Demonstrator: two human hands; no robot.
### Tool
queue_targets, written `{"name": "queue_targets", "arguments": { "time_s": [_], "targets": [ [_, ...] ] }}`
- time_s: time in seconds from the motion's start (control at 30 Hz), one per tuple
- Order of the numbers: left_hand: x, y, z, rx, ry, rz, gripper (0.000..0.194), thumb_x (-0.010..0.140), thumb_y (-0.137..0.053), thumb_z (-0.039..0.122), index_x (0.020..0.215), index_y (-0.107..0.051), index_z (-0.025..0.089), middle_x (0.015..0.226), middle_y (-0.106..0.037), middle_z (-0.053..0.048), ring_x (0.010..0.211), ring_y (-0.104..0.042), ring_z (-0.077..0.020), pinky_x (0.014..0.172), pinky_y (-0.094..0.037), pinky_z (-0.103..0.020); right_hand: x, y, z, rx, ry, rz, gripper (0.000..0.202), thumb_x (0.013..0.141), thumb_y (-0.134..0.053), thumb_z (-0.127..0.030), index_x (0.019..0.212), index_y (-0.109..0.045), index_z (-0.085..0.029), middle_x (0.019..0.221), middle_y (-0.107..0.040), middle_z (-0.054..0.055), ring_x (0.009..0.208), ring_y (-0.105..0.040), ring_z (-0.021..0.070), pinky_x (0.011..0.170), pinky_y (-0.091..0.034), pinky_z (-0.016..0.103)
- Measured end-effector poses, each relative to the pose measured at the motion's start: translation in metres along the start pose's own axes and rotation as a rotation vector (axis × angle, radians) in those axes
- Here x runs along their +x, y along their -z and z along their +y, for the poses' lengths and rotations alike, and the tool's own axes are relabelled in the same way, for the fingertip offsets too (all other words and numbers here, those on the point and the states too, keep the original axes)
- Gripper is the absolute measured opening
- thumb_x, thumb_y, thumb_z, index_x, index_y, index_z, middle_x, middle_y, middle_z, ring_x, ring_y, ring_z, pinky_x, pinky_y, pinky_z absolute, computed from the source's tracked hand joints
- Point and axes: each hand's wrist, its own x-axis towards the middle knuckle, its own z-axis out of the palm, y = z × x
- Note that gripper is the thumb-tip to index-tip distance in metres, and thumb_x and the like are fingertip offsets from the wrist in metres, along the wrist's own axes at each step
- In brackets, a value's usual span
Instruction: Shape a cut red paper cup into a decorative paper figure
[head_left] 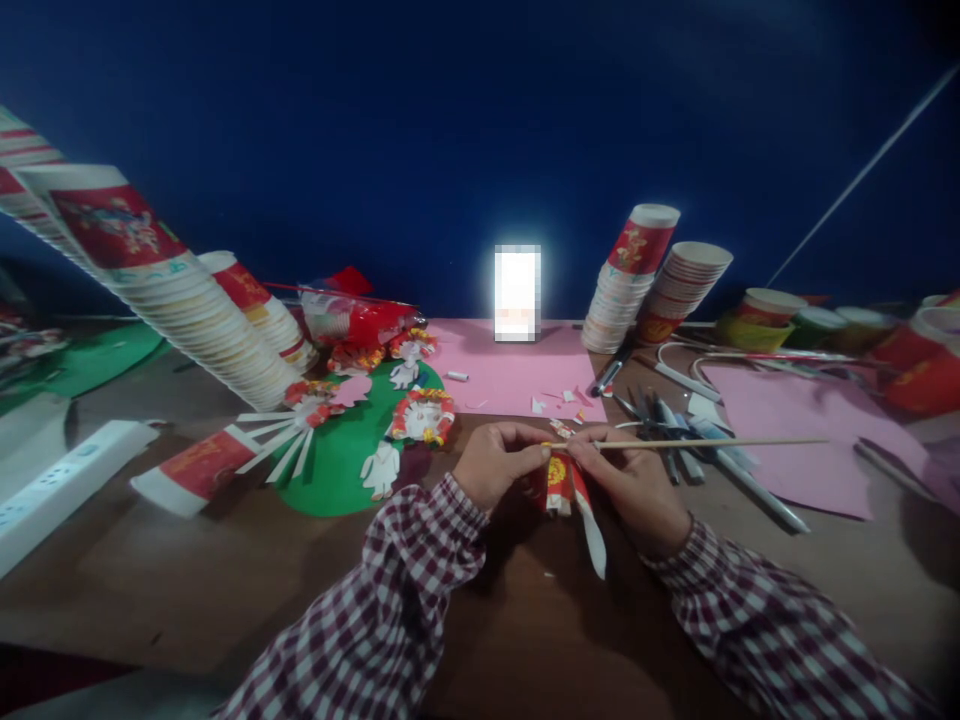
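My left hand point(499, 462) pinches the left end of a thin wooden stick point(735, 442) together with a red and yellow paper piece point(557, 485). Close beside it, my right hand point(637, 485) has its thumb and fingers closed on the stick and the upper part of the paper. The stick reaches out level to the right, past my right hand. From between the hands a red strip with a white end point(593, 545) hangs down over the brown table point(540, 640). Fingertips partly hide where the paper meets the stick.
Stacks of paper cups point(187, 290) lean at the left, more cups point(628, 275) at the back right. Paper figures lie on a green sheet point(322, 475). Scraps rest on pink paper point(517, 370). Pens and tools point(675, 425) lie right, a power strip point(67, 480) far left.
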Motion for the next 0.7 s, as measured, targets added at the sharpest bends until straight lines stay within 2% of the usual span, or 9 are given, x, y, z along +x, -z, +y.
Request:
{"name": "queue_targets", "arguments": {
  "time_s": [0.13,0.33,0.47,0.53,0.63,0.7],
  "targets": [
    [0.000,0.001,-0.001,0.101,-0.053,0.024,0.023,0.064,-0.065,0.027,0.081,-0.064,0.011,0.071,-0.066,-0.005,0.055,-0.057,-0.0100,0.054,-0.046,-0.022,0.001,0.000,0.001,-0.002,-0.008,-0.013,0.023,0.073,-0.056,-0.039,0.077,-0.058,-0.017,0.068,-0.059,0.001,0.061,-0.052,0.0115,0.054,-0.042,0.022],
    [0.001,0.003,0.004,0.415,-0.195,0.031,0.023,0.067,-0.063,0.028,0.081,-0.065,0.009,0.079,-0.067,-0.009,0.070,-0.061,-0.0149,0.065,-0.048,-0.025,0.001,0.001,0.003,-0.058,-0.016,-0.032,0.021,0.074,-0.055,-0.038,0.078,-0.060,-0.018,0.069,-0.061,0.001,0.060,-0.053,0.0115,0.054,-0.043,0.022],
    [0.000,0.001,0.006,0.436,-0.231,0.013,0.022,0.070,-0.060,0.027,0.082,-0.064,0.008,0.079,-0.067,-0.010,0.071,-0.062,-0.0158,0.067,-0.050,-0.026,0.000,0.001,0.000,-0.111,0.005,-0.013,0.020,0.074,-0.055,-0.037,0.076,-0.060,-0.018,0.068,-0.061,0.001,0.061,-0.054,0.0122,0.054,-0.043,0.022],
    [-0.001,-0.001,0.006,0.432,-0.257,-0.001,0.024,0.072,-0.059,0.025,0.088,-0.063,0.008,0.083,-0.068,-0.010,0.075,-0.063,-0.0166,0.070,-0.050,-0.026,0.000,0.001,-0.001,-0.133,0.016,-0.008,0.019,0.074,-0.054,-0.036,0.076,-0.060,-0.018,0.069,-0.062,0.000,0.062,-0.055,0.0123,0.055,-0.043,0.022],
    [-0.004,-0.002,0.007,0.505,-0.322,-0.006,0.027,0.075,-0.054,0.022,0.099,-0.062,0.013,0.094,-0.067,-0.008,0.084,-0.062,-0.0167,0.077,-0.049,-0.027,0.000,0.002,-0.001,-0.150,0.033,-0.014,0.018,0.075,-0.053,-0.036,0.076,-0.060,-0.018,0.071,-0.062,0.001,0.065,-0.055,0.0127,0.057,-0.044,0.022],
    [-0.006,-0.003,0.010,0.620,-0.392,0.013,0.025,0.078,-0.051,0.022,0.098,-0.064,0.017,0.096,-0.067,-0.005,0.088,-0.062,-0.0162,0.080,-0.048,-0.027,0.001,0.002,0.000,-0.155,0.043,-0.022,0.019,0.076,-0.053,-0.036,0.077,-0.060,-0.018,0.072,-0.062,0.001,0.066,-0.056,0.0132,0.058,-0.044,0.023]
  ]
}}
